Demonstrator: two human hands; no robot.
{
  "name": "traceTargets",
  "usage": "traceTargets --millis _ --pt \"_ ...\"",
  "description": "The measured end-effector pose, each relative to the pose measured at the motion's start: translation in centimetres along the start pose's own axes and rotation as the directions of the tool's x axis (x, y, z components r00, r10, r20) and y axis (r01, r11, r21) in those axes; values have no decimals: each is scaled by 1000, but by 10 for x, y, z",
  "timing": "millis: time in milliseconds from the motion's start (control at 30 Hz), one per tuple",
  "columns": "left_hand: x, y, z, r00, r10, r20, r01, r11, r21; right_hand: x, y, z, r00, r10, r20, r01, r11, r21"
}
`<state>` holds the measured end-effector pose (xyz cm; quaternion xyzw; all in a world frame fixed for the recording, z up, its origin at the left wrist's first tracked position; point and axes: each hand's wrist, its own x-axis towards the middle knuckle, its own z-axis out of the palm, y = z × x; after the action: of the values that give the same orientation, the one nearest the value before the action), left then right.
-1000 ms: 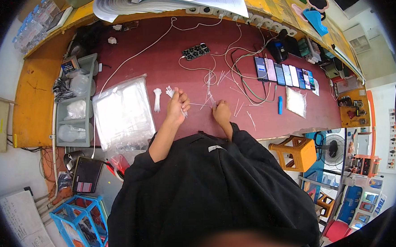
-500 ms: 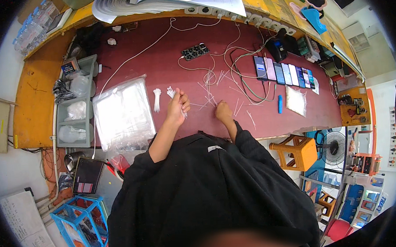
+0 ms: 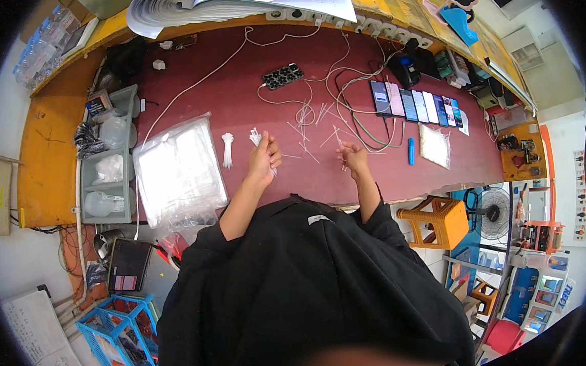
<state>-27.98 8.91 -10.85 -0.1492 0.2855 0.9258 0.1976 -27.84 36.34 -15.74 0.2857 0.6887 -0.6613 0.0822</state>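
Observation:
My left hand (image 3: 263, 161) is closed round a bunch of white cable ties (image 3: 255, 137), whose heads stick out above the fingers. To its left, a separate bundle of white cable ties (image 3: 228, 151) lies on the dark red tabletop (image 3: 194, 75). My right hand (image 3: 353, 158) pinches a few thin white cable ties, which poke out past the fingertips; how many cannot be made out. Beyond and between the hands, loose white cable ties (image 3: 309, 152) lie scattered at different angles.
Clear plastic bags (image 3: 178, 169) lie at left beside a grey compartment tray (image 3: 109, 159). A phone (image 3: 283, 77) and tangled charging cables (image 3: 344, 81) lie farther back. At right are a row of phones (image 3: 408, 104), a blue cylinder (image 3: 411, 151) and a filled clear bag (image 3: 435, 146).
My right hand has moved right, from the scattered ties to a spot beside them, and its fingers now show ties between them. My left hand keeps its hold in nearly the same place.

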Motion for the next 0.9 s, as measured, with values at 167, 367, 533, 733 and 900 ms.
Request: traceTargets --millis 167,367,533,733,900 --pt "-9 -1 21 999 -18 -35 25 979 202 -62 -52 39 940 -6 342 -30 995 100" --pt "-11 -2 29 988 136 -70 -92 893 440 -82 -54 72 815 -134 563 128 990 51" --pt "-11 3 27 951 281 -130 -230 921 313 -89 -59 72 793 -98 601 174 982 -69" --pt "-5 9 12 918 342 -202 -288 923 255 -86 -60 62 834 -82 546 95 995 4" --pt "-2 0 8 981 153 -120 -114 952 283 -89 -74 63 852 -191 488 183 981 65"
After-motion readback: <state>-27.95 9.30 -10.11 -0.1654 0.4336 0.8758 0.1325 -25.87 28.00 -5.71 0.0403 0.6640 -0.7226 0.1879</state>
